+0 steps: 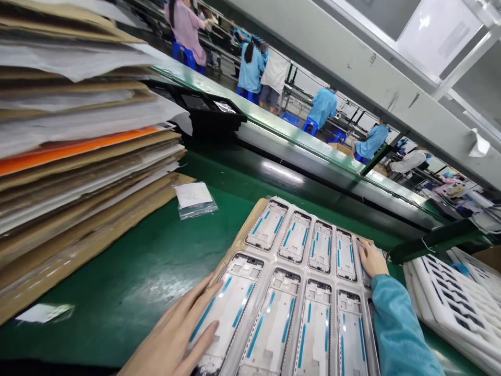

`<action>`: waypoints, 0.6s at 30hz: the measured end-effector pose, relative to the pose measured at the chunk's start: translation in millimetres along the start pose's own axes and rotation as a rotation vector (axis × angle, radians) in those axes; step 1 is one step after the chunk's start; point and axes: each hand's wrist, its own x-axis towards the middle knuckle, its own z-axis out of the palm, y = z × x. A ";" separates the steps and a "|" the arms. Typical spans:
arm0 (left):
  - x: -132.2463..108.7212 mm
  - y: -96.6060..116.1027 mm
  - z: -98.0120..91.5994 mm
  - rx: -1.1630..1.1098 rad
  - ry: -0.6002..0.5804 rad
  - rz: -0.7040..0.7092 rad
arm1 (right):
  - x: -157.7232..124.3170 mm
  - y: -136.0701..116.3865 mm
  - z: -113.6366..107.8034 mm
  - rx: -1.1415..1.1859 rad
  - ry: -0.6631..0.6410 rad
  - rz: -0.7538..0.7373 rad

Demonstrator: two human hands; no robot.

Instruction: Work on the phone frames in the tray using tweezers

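A clear plastic tray [270, 261] holds several silver phone frames [319, 324] with blue strips, set in two visible rows. Under its left edge shows a brown cardboard sheet [250, 219]. My left hand [180, 329] lies along the tray's left side, fingers stretched and apart, with the thumb over the nearest left frame. At the far right end, my right hand [373, 259], in a blue sleeve, has its fingers bent onto the phone frame in the last slot of the far row. That frame is mostly hidden by the hand.
On the left rises a tall stack of cardboard and plastic sheets [78, 183]. A small bag with a white label [194, 198] lies on the green tabletop [156, 261]. White foam trays [454, 297] stand at right. A conveyor with black trays [203, 107] runs behind; several people sit beyond.
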 end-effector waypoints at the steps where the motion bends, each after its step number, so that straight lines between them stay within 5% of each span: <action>1: 0.0 0.0 0.7 -0.009 -0.002 -0.006 | 1.1 0.4 -1.4 0.007 -0.016 -0.008; 18: -3.4 0.0 8.3 -0.008 0.086 -0.022 | 9.9 1.1 -19.6 0.047 -0.144 -0.030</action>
